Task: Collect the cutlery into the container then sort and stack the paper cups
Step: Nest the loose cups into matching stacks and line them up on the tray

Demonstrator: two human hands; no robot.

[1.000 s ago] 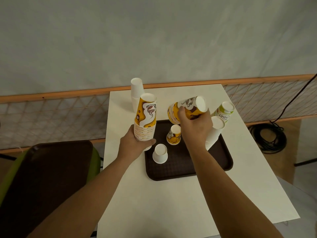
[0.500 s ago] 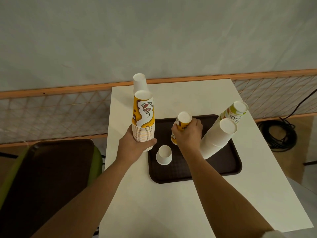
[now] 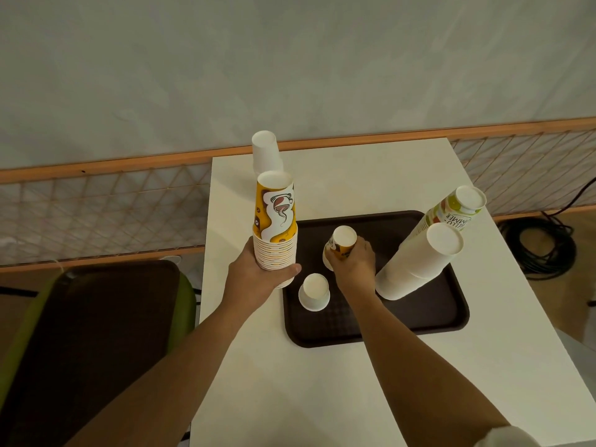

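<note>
My left hand [image 3: 258, 279] grips the base of a tall upside-down stack of yellow patterned cups [image 3: 276, 224] at the left edge of the brown tray [image 3: 419, 321]. My right hand [image 3: 354, 264] holds a small stack of yellow cups [image 3: 342, 245] standing upside down on the tray. A single small white cup [image 3: 314, 291] sits upside down on the tray between my hands. A tall white cup stack [image 3: 422, 262] and a green-printed cup stack [image 3: 454, 211] stand at the tray's right side. Another white stack [image 3: 266, 151] stands behind the yellow one.
The white table [image 3: 354, 398] stands against a wooden rail with netting [image 3: 96, 208]. A second brown tray [image 3: 87, 343] lies on a green chair to the left. A coiled black cable [image 3: 541, 250] lies on the floor at right.
My right hand has brought the yellow cups it held tilted in the air down onto the small yellow cup on the tray and still holds them. My left hand keeps hold of the tall stack.
</note>
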